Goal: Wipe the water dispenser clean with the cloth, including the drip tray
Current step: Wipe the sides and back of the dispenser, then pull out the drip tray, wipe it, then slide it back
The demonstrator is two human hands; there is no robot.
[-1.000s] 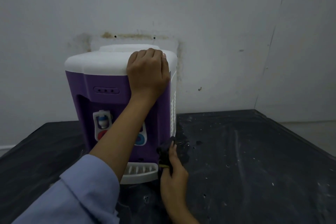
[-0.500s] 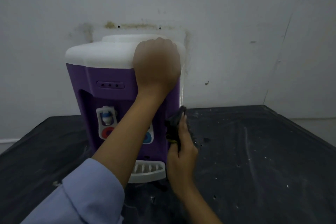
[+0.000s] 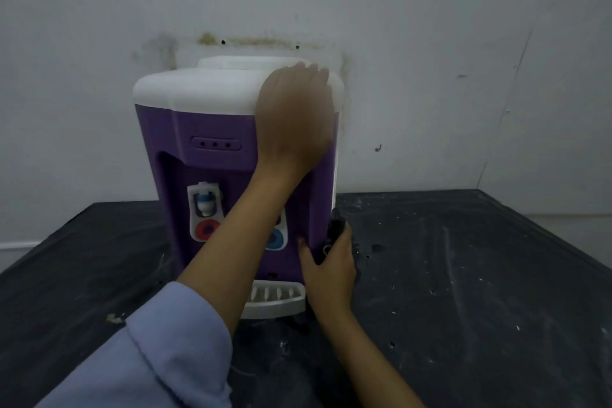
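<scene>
Dark cloth [image 3: 335, 231] gripped in right hand [image 3: 331, 267], against right edge of purple water dispenser [image 3: 212, 132]; left hand [image 3: 294, 109] clasped over white top corner.

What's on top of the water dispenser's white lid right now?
The left hand, motion-blurred, rests on the right front corner of the white lid. Further back, a raised round collar shows. The lid surface under the hand is covered.

No legible text, brand, number or sign was found on the water dispenser [image 3: 212, 129]. The red disc [image 3: 207, 229] and blue disc [image 3: 276, 239] under its taps (colour marks only) carried no readable lettering.
</scene>
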